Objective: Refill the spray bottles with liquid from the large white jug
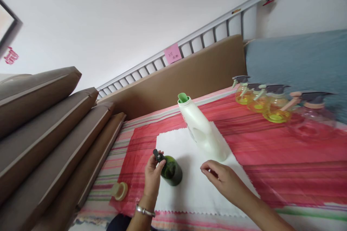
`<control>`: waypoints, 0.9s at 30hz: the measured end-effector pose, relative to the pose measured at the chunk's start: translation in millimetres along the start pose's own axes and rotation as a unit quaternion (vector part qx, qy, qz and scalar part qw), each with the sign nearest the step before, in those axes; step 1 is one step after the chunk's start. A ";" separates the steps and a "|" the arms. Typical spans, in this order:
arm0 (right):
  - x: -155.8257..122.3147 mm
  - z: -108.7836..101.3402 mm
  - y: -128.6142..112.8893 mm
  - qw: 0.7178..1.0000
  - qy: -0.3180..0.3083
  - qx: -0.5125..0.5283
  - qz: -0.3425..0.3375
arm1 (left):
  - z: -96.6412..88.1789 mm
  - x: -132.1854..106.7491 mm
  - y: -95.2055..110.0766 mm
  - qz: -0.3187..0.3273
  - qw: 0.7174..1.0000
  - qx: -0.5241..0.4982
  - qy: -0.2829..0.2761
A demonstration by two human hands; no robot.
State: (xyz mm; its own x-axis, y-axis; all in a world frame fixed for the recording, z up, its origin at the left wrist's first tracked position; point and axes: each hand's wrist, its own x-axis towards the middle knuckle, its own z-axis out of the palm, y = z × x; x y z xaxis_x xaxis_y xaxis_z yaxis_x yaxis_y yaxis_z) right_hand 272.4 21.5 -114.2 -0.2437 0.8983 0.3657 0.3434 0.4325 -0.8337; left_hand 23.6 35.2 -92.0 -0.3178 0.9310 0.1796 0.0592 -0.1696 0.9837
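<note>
My left hand (pixel 152 175) is closed round the black pump head (pixel 158 156) of a dark green bottle (pixel 171 170) that stands on a white cloth (pixel 189 187). My right hand (pixel 221 178) hovers just right of the bottle, fingers curled in a loose pinch with nothing visible in them. Behind it stands a large white detergent bottle (pixel 202 129) with an open green spout (pixel 183 97). A cream-coloured cap (pixel 120 191) lies on the cloth cover to the left of my left hand.
A red striped sheet (pixel 284 151) covers the surface. Several spray bottles (pixel 273 106) with yellow and pink tints stand at the far right. Brown cushions (pixel 46 133) are stacked on the left. A brown board (pixel 189 75) and a white railing (pixel 189 43) with a pink note run behind.
</note>
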 end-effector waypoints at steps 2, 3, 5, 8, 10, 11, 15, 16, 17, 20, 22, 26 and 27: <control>-0.1 1.0 1.8 1.000 -0.004 -0.002 0.001 | -1.2 0.6 -3.2 -0.003 1.000 -0.002 -0.003; -0.2 1.3 2.5 1.000 -0.006 -0.003 0.001 | -1.8 0.9 -4.6 -0.002 1.000 -0.002 -0.005; -0.3 1.8 3.4 1.000 -0.009 -0.005 0.003 | -3.3 1.0 -6.3 0.001 1.000 0.002 -0.008; 0.2 2.3 3.1 1.000 -0.014 -0.008 0.005 | -6.1 0.4 -7.3 0.008 1.000 0.017 -0.018; 0.9 2.7 2.3 1.000 -0.017 -0.009 0.004 | -7.8 -0.3 -8.3 0.015 0.999 0.039 -0.025; 1.3 3.0 2.0 1.000 -0.019 -0.009 0.004 | -8.4 -0.5 -9.1 0.020 0.998 0.052 -0.027; 2.4 4.6 1.9 0.999 -0.030 -0.015 0.004 | -8.1 -0.6 -13.5 0.034 0.995 0.090 -0.023; 2.4 5.0 2.0 0.999 -0.034 -0.017 0.004 | -7.6 -0.5 -14.0 0.035 0.994 0.098 -0.023; 2.3 5.3 2.2 0.999 -0.038 -0.020 0.005 | -7.1 -0.3 -13.8 0.037 0.993 0.109 -0.022; 2.0 5.7 2.7 0.998 -0.048 -0.025 0.007 | -6.3 0.5 -10.3 0.055 0.986 0.153 -0.023; 2.0 5.6 3.1 0.998 -0.054 -0.028 0.009 | -6.3 1.0 -6.8 0.069 0.981 0.178 -0.023; 2.5 5.3 3.5 0.997 -0.066 -0.031 0.014 | -4.8 0.4 -3.0 0.056 0.983 0.172 -0.029; 2.7 5.3 3.7 0.997 -0.068 -0.031 0.015 | -3.9 -0.2 -3.0 0.051 0.985 0.161 -0.029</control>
State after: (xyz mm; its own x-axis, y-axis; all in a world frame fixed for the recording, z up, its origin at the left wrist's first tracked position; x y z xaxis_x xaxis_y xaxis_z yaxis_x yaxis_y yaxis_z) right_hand 268.2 25.1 -118.5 -0.3521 0.8937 0.2781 0.4070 0.4138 -0.8143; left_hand 19.8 34.3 -94.9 -0.2411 0.9326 0.2685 0.3873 -0.1612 0.9077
